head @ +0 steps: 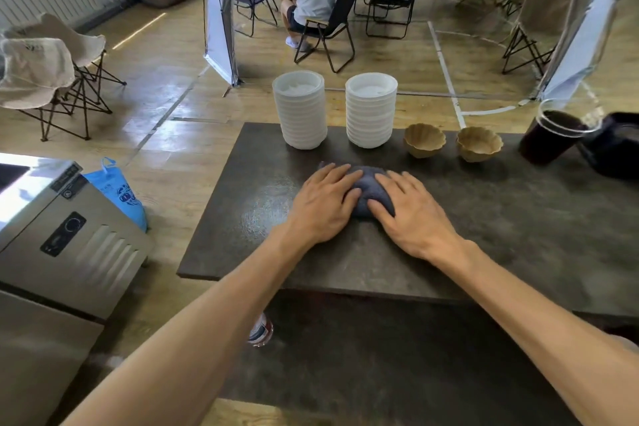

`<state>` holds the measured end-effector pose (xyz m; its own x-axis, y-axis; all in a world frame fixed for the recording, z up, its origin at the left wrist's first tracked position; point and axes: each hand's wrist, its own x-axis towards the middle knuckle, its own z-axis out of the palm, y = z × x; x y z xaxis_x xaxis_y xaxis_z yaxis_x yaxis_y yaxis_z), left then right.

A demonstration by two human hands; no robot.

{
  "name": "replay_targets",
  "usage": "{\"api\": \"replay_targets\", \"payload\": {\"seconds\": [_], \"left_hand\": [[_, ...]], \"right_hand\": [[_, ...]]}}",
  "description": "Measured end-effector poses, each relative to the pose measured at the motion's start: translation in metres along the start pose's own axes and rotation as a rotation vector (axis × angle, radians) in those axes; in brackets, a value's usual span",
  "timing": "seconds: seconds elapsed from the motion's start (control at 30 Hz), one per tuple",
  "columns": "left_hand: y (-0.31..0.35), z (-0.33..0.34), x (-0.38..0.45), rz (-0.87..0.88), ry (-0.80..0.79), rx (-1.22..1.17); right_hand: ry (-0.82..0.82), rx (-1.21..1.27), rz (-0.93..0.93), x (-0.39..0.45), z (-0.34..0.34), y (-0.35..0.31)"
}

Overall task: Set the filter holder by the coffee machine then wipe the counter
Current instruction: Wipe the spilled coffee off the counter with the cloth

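Note:
A dark grey cloth lies bunched on the dark counter, near its middle. My left hand presses flat on the cloth's left side and my right hand presses flat on its right side, fingers spread over it. Left of the cloth the counter surface shines wet. A dark machine part sits at the far right edge, blurred. No filter holder can be told apart.
Two stacks of white lids stand at the counter's far edge, with two brown paper filters and a clear cup of dark liquid to their right. A steel appliance stands left. A person sits beyond.

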<state>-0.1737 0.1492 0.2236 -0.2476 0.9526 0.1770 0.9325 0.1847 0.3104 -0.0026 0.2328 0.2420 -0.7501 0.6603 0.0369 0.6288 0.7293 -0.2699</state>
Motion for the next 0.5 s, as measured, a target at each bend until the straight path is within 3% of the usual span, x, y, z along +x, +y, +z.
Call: {"api": "replay_targets", "payload": {"seconds": [0.13, 0.37, 0.5], "left_hand": [[0.021, 0.007, -0.014, 0.081, -0.057, -0.006], [0.031, -0.016, -0.123, 0.155, -0.078, -0.019], [0.006, -0.023, -0.111, 0.102, -0.093, -0.109]], "right_hand": [[0.009, -0.023, 0.089, -0.038, 0.002, 0.009], [-0.021, -0.010, 0.061, -0.134, 0.007, -0.035], [0.013, -0.033, 0.072, -0.107, 0.015, -0.051]]}}
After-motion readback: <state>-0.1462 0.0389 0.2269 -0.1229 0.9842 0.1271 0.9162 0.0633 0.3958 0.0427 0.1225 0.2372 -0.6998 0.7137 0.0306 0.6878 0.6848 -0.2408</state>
